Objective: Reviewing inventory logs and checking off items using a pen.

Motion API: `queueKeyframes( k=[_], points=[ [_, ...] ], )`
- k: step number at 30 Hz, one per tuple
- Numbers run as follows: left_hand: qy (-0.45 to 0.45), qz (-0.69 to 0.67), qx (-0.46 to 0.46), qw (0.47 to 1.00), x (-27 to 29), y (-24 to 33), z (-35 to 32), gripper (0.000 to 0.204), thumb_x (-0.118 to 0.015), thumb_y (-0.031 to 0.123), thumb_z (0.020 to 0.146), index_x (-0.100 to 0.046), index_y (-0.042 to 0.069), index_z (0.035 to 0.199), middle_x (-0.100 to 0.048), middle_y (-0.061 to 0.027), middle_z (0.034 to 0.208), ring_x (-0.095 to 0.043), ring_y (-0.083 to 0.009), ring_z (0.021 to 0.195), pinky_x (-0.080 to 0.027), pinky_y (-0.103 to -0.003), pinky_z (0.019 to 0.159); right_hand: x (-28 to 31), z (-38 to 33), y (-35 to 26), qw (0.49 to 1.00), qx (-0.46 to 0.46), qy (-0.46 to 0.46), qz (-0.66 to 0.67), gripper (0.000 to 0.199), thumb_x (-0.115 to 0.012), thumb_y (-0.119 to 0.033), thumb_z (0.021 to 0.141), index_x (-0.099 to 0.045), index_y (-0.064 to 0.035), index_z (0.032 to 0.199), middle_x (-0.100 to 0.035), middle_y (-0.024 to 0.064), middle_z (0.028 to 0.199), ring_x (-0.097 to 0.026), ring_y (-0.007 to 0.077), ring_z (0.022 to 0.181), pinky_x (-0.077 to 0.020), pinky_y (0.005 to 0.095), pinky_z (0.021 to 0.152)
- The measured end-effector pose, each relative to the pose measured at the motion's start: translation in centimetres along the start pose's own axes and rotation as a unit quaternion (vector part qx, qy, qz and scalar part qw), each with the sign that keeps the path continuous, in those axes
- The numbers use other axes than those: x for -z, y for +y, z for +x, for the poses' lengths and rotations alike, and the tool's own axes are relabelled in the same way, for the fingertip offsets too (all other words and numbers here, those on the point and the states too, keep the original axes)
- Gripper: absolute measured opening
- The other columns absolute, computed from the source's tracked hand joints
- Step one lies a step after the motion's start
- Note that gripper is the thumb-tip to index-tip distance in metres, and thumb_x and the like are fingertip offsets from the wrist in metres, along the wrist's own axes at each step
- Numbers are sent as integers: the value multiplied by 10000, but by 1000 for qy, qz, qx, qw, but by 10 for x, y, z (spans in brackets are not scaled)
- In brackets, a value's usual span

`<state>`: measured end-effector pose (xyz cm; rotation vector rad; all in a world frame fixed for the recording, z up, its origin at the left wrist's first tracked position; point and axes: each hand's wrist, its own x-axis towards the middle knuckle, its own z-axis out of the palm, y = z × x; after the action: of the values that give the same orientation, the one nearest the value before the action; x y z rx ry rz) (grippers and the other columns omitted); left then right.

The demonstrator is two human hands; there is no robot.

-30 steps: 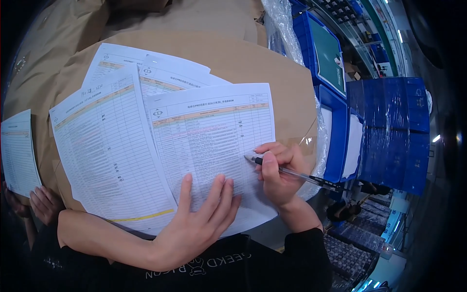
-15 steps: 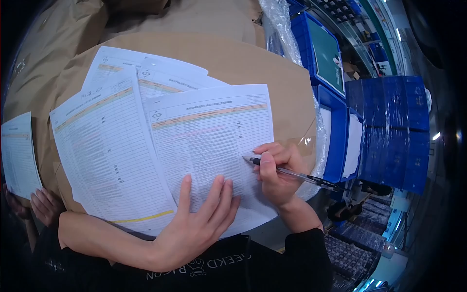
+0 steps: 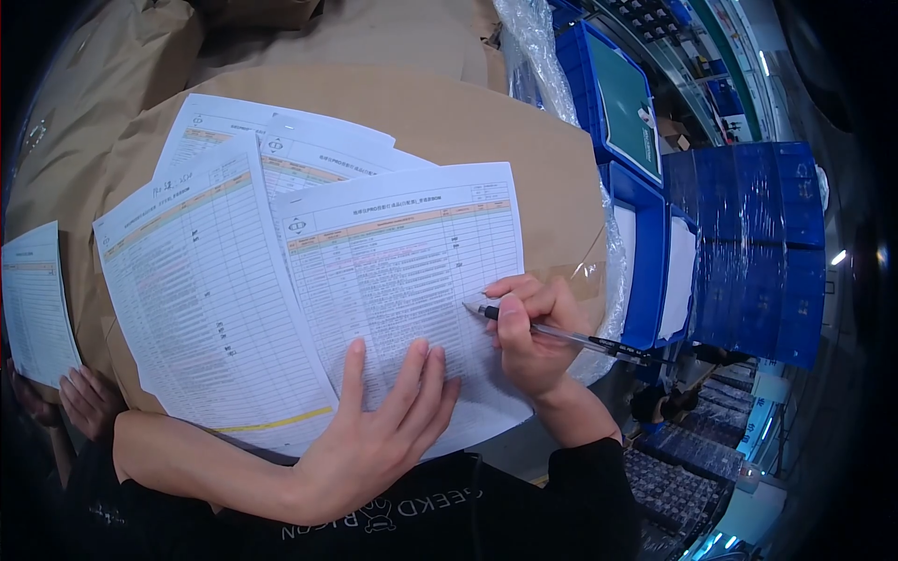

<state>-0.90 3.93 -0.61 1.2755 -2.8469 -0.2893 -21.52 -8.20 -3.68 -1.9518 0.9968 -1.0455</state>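
Several printed table sheets lie fanned on a brown paper-wrapped box (image 3: 486, 122). The top sheet (image 3: 402, 252) is nearest me. My right hand (image 3: 533, 332) is shut on a black pen (image 3: 571, 337), its tip touching the right part of the top sheet. My left hand (image 3: 379, 435) lies flat with fingers spread on the lower edge of that sheet, pressing it down. A second sheet (image 3: 201, 299) lies to the left, partly under the top one.
Another person's hand (image 3: 84, 397) holds a further sheet (image 3: 33, 304) at the far left. Blue plastic crates (image 3: 748, 234) and an open blue bin (image 3: 617, 103) stand to the right, with clear plastic wrap (image 3: 538, 56) beside the box. More brown-wrapped packages (image 3: 103, 65) sit behind.
My right hand with the pen has shifted slightly left across the top sheet. My left hand stays flat on the paper.
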Motion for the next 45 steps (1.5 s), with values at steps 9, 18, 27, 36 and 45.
queueKeyframes(
  k=[9, 18, 27, 36, 45],
  points=[
    [-4, 3, -4, 1000, 2, -1, 0, 549, -539, 413, 1011, -535, 127, 1480, -444, -244, 1533, -349, -411, 1483, -358, -777, 1048, 0, 0, -2, 1000, -9, 0, 4, 203, -561, 4, 988, -469, -52, 815, -558, 27, 595, -560, 103, 555, -578, 413, 849],
    [-6, 3, -7, 1000, 2, -2, 0, 555, -535, 410, 1012, -524, 126, 1488, -439, -252, 1536, -347, -418, 1484, -363, -779, 1043, 1, -1, -2, 1000, -18, 1, -1, 204, -562, 4, 989, -466, -50, 817, -549, 32, 606, -549, 88, 535, -582, 387, 837],
    [-3, 6, -2, 1000, 2, 0, 0, 552, -534, 439, 1017, -540, 130, 1475, -440, -240, 1539, -348, -407, 1486, -356, -776, 1051, 2, -1, 0, 1000, -2, -1, -1, 202, -567, -7, 996, -463, -44, 826, -559, 50, 636, -549, 92, 538, -582, 358, 801],
    [-3, 4, -3, 1000, 1, 0, -3, 560, -559, 396, 975, -534, 123, 1463, -455, -242, 1528, -372, -420, 1469, -369, -761, 1046, -7, 2, -1, 993, -67, 70, 63, 140, -482, -136, 1084, -491, 1, 1110, -672, 220, 1093, -595, 85, 622, -567, 271, 699],
    [43, -2, -1, 999, -1, 5, -8, 546, -563, 326, 967, -513, 94, 1459, -463, -264, 1506, -406, -451, 1433, -404, -726, 1030, -7, 14, -9, 996, -68, 63, 1, 358, -364, -258, 1137, -525, 17, 1298, -657, 196, 1185, -624, 84, 668, -547, 231, 690]
  ],
)
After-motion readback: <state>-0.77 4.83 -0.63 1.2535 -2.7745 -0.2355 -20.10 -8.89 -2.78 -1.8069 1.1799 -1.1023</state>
